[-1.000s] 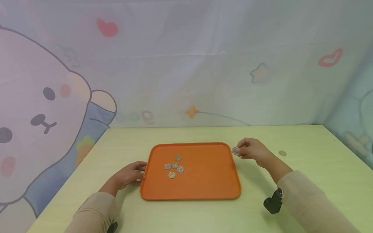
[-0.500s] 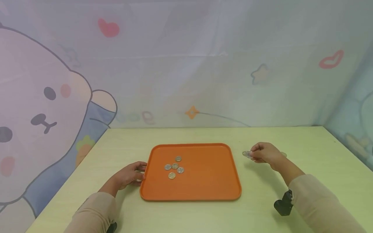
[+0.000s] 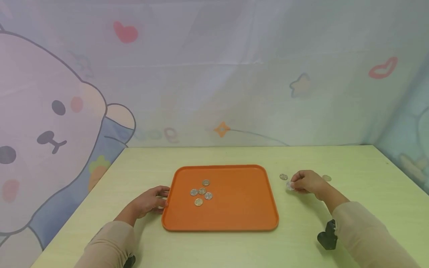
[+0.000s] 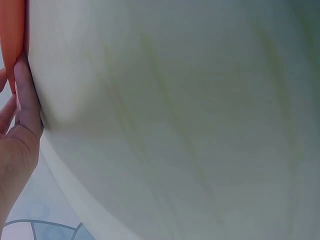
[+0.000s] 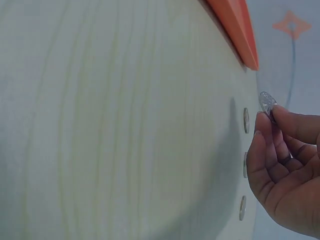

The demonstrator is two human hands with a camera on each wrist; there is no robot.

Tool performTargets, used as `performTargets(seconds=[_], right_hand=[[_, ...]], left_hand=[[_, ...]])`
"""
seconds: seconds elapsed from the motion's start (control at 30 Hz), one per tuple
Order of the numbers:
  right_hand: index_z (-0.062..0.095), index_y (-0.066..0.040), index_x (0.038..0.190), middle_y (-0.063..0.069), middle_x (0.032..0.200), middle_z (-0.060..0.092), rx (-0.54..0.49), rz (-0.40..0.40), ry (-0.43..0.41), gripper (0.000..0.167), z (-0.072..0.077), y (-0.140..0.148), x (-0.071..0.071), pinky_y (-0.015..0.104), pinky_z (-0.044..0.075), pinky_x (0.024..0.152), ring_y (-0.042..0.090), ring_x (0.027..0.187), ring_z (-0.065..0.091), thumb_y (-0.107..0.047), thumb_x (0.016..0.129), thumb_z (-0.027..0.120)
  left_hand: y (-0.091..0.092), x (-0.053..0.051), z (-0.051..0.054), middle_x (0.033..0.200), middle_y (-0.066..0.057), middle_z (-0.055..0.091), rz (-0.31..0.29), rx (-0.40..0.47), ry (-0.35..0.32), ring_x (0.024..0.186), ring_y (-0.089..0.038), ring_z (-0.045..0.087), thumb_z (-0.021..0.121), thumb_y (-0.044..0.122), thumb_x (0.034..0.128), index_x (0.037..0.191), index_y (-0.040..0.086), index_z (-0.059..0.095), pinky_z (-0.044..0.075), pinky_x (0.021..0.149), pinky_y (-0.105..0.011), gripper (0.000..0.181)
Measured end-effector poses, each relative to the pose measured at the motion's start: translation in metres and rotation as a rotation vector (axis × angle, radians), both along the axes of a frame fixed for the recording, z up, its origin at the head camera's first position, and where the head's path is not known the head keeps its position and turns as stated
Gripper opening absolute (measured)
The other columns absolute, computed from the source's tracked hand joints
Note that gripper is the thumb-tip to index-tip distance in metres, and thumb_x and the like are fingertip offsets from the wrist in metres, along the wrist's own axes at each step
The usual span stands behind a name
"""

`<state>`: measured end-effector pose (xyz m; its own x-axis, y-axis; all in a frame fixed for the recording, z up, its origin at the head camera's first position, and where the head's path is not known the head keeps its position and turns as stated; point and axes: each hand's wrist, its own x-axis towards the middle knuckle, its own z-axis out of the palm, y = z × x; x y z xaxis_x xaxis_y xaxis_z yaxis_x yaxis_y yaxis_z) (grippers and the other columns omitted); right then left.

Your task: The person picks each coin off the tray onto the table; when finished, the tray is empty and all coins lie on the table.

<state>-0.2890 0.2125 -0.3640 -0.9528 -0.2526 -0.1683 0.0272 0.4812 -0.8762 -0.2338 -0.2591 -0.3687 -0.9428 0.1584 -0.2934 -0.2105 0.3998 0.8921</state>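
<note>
I have the right hand [image 3: 306, 182] pinching a round silver coin [image 3: 289, 186]; left hand [image 3: 148, 201], fingers loosely spread, touches the rectangular orange tray [image 3: 241, 203].

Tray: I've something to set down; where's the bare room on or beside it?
Bare: the tray right of its five coins, and the table before it, between the sleeves. Crowded: among those coins, by the left hand, and around the right hand, which pinches a coin near loose coins.
</note>
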Motion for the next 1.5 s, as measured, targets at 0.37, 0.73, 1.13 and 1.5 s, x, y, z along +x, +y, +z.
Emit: performTargets(seconds=[0.37, 0.73, 1.13, 1.5], right_hand=[[0.05, 0.007, 0.085, 0.005, 0.073, 0.053, 0.096, 0.043, 0.003, 0.012, -0.011, -0.007, -0.003, 0.026, 0.045, 0.057, 0.014, 0.064, 0.051, 0.001, 0.076, 0.057], [0.049, 0.004, 0.072, 0.002, 0.06, 0.048, 0.242, 0.084, 0.134, 0.012, -0.011, -0.016, -0.005, 0.024, 0.041, 0.049, 0.011, 0.053, 0.045, 0.003, 0.069, 0.061], [0.052, 0.002, 0.072, 0.002, 0.063, 0.048, 0.355, 0.079, 0.163, 0.013, -0.009, -0.022, -0.007, 0.024, 0.039, 0.049, 0.012, 0.053, 0.042, -0.002, 0.072, 0.064], [0.05, 0.004, 0.076, 0.003, 0.064, 0.047, 0.223, 0.071, 0.115, 0.013, -0.008, -0.019, -0.005, 0.025, 0.039, 0.051, 0.012, 0.054, 0.042, -0.002, 0.074, 0.061]], left_hand=[[-0.001, 0.0, -0.003, 0.117, -0.02, 0.038, -0.006, -0.001, -0.001, 0.083, -0.02, 0.052, 0.05, -0.008, 0.0752, 0.125, -0.006, 0.033, 0.048, 0.071, -0.036, 0.052], [-0.002, 0.001, 0.001, 0.12, -0.023, 0.036, -0.031, 0.003, -0.003, 0.088, -0.023, 0.051, 0.052, -0.006, 0.075, 0.125, -0.006, 0.032, 0.048, 0.072, -0.037, 0.054], [-0.002, 0.002, 0.002, 0.12, -0.023, 0.036, -0.015, -0.018, -0.002, 0.088, -0.023, 0.051, 0.05, -0.007, 0.0749, 0.125, -0.006, 0.031, 0.048, 0.072, -0.037, 0.054], [-0.001, 0.0, -0.002, 0.118, -0.021, 0.039, 0.008, -0.022, 0.004, 0.085, -0.021, 0.051, 0.049, -0.008, 0.075, 0.124, -0.006, 0.033, 0.048, 0.071, -0.037, 0.051]])
